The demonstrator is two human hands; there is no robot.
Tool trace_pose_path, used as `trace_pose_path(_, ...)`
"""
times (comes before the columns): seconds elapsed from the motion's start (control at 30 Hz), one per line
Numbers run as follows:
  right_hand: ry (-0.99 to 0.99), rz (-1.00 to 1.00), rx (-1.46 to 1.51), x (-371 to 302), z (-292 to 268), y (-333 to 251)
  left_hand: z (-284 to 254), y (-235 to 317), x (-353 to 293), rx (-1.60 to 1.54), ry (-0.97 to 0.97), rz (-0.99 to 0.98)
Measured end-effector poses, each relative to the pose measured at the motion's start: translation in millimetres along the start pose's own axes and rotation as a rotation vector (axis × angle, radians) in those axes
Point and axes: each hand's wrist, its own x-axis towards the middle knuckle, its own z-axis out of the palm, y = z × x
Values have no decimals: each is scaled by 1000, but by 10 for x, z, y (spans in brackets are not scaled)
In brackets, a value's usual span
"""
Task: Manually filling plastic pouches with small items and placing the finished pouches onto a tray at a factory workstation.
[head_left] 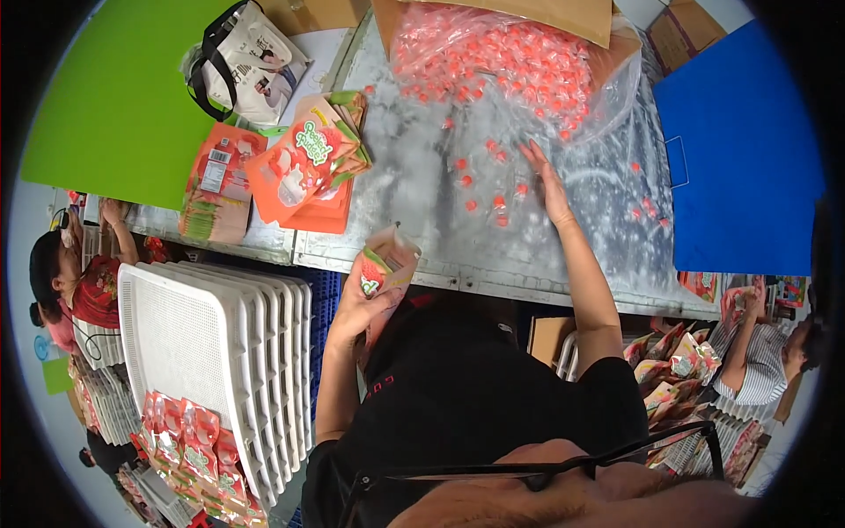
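Note:
My left hand (359,310) is wrapped round a small red and green candy pouch (394,255) at the table's front edge. The pouch is held upright with its mouth parted at the top. Further right, my right hand (552,187) is spread over the metal tabletop (405,176), fingers stretched out and nothing in them. Beside it lie several loose pink-red candies (500,202) in clear wrappers. Behind them, a big heap of the same candies (502,70) spills from a clear plastic bag in a cardboard box. What is inside the pouch cannot be made out.
Flat pouches (308,163) are stacked at the left, near a white tote bag (251,66). Stacked white trays (185,330) stand below, with filled pouches (198,449). A green panel (106,106) and a blue panel (739,158) flank the table. Other people work at both sides.

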Motion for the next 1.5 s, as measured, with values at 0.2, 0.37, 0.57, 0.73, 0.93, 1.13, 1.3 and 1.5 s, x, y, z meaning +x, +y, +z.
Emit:
trace_pose_path(0.2, -55, 55, -720, -216, 66, -266, -19, -6, -46, -7, -2, 13)
trace_pose_path(0.37, -38, -75, -948, -481, 381, -378, -25, -26, -59, 7, 17, 22)
trace_pose_path(0.57, -91, -244, -878, -578, 685, -337, -38, -12, -49, 5, 37, 24)
trace_pose_path(0.73, -88, -297, -926, -268, 1013, -495, -17, 34, -33, -8, 35, 5)
trace_pose_path(0.93, 8, -317, -933, 55, 1281, -260, -5, 31, -39, -21, 21, 29)
trace_pose_path(1.13, 22, -471, -876, -57, 1255, -68, 151, 56, 59, 264, 85, 101)
trace_pose_path(1.3, 169, 374, 267, -30, 1261, -610, 316, 122, 202, 825, 227, 250)
trace_pose_path(1.5, -245, 280, 1359, -182, 1373, -1153, 460, 29, 381, 946, 191, 371)
